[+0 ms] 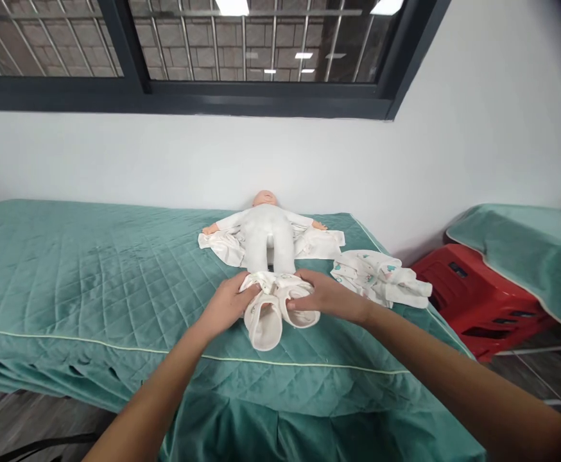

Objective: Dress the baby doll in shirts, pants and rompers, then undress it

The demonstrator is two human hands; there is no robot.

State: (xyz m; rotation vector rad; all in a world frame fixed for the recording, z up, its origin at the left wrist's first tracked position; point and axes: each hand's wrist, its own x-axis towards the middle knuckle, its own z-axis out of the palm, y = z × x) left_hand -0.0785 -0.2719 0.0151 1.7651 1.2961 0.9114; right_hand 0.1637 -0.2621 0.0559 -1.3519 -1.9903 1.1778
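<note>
Below the frame's centre, left hand (230, 298) and right hand (328, 296) each had a grip pinched onto a bunched white garment (273, 285) by the legs of the doll (267, 223). Readying its leg openings seemed in hand; the next move called for alignment.

1. Just 1 cam, head-worn; POV approx. above & slightly off bed's (92, 269) front edge, roughly facing it square.
2. Aimed fwd + tilted down: bed's far edge ran across abt. mid-frame, wall (189, 154) & window (261, 99) above.
3. Range: close. L hand (227, 305) & R hand (328, 295) sat nr bed's front edge, arms (174, 385) running up fr. frame bottom; bed's back edge farther off.
4. Wide FOV: bed's far R corner in view, front L corner cut off.
</note>
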